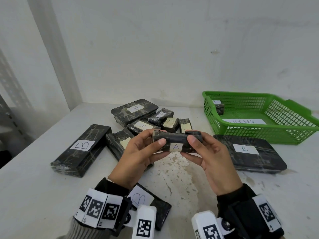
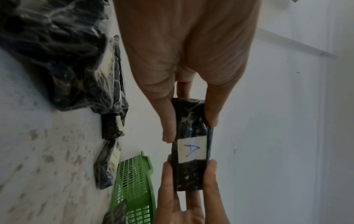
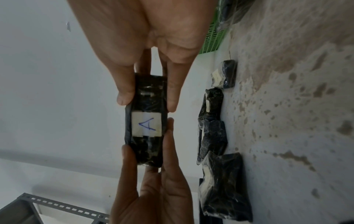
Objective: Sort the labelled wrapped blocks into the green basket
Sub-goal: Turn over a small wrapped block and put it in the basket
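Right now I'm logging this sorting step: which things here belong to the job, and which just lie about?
Job:
- A-labelled block, held by left hand and right hand
- green basket
- wrapped blocks on the table

Lying about:
- metal shelf frame

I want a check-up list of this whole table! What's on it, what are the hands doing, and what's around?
Surface: pale table, stained and mottled in the middle.
Job's things: small wrapped block labelled A held above the table; green basket at the right rear with one small wrapped block and a paper sheet inside; wrapped blocks marked A or B lie in a pile behind the hands, and flat B blocks sit left, right and near.
Clutter: nothing seen.
Grippers: left hand and right hand each pinch one end of the held block.
Cables: nothing seen.
Surroundings: white wall; perforated metal rack.
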`<move>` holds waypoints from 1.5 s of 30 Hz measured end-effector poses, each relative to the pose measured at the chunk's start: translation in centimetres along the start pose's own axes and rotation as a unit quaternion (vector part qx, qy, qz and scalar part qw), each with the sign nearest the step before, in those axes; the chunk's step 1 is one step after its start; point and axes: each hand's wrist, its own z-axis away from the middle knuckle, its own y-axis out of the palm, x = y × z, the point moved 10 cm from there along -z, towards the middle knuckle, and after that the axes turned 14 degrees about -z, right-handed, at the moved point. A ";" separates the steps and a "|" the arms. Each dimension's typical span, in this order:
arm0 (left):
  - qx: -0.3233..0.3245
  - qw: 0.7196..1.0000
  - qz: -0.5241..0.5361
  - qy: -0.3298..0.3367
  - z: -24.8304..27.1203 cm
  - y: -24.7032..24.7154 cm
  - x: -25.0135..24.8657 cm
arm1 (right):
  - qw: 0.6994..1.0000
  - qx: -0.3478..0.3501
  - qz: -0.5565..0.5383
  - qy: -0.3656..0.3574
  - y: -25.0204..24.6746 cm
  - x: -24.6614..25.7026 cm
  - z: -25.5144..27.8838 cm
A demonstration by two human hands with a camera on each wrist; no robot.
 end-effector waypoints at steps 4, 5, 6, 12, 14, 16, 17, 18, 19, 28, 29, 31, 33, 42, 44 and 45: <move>-0.016 1.000 0.000 -0.012 -0.1 -0.5 0.0 | 0.999 0.025 -0.001 0.043 0.4 -1.0 0.0; -0.020 1.000 0.004 -0.016 -0.1 -0.6 0.0 | 0.998 0.031 -0.006 0.052 0.5 -1.2 0.0; -0.028 0.999 0.010 -0.021 -0.1 -0.8 0.0 | 0.998 0.034 -0.015 0.054 0.6 -1.3 0.1; -0.057 0.998 0.012 -0.027 -0.1 -1.4 0.2 | 0.999 0.044 0.007 0.022 0.8 -0.5 0.3; -0.070 0.997 0.005 -0.011 -0.1 -1.9 0.0 | 0.997 0.053 0.038 0.030 1.0 -0.6 0.4; -0.085 0.996 0.007 0.008 -0.1 -2.4 -0.3 | 0.997 0.052 0.033 0.045 0.8 -1.0 0.3; -0.086 0.996 0.007 0.018 -0.1 -2.6 -0.5 | 0.997 0.043 0.012 0.056 0.7 -1.2 0.2; -0.084 0.996 0.005 0.026 -0.1 -2.7 -0.5 | 0.997 0.031 -0.017 0.073 0.5 -1.5 0.1; -0.079 0.996 0.002 0.031 -0.1 -2.7 -0.6 | 0.994 0.017 -0.046 0.092 0.4 -1.9 0.1; 0.011 0.999 0.031 -0.001 -0.1 -0.3 -0.4 | 0.998 -0.009 -0.021 0.051 -0.4 -1.1 -0.2; 0.003 1.000 0.012 -0.007 -0.1 -0.4 -0.2 | 0.999 0.000 -0.014 0.053 -0.2 -1.1 -0.1; -0.022 0.999 -0.044 -0.001 -0.1 -0.9 -0.1 | 0.998 0.013 -0.013 0.056 0.1 -1.1 -0.2; -0.036 0.996 -0.080 0.007 -0.1 -1.0 -0.2 | 0.998 0.017 -0.018 0.054 0.2 -1.1 -0.1; 0.029 0.999 -0.033 -0.013 0.2 0.5 -0.1 | 0.999 -0.029 0.017 -0.010 -0.9 -0.2 -0.2; 0.022 0.999 -0.050 -0.002 0.2 0.4 -0.4 | 0.999 -0.028 0.020 -0.006 -0.9 -0.3 -0.2; 0.009 0.998 -0.061 0.006 0.2 0.1 -0.5 | 0.999 -0.024 0.021 0.001 -0.8 -0.5 -0.2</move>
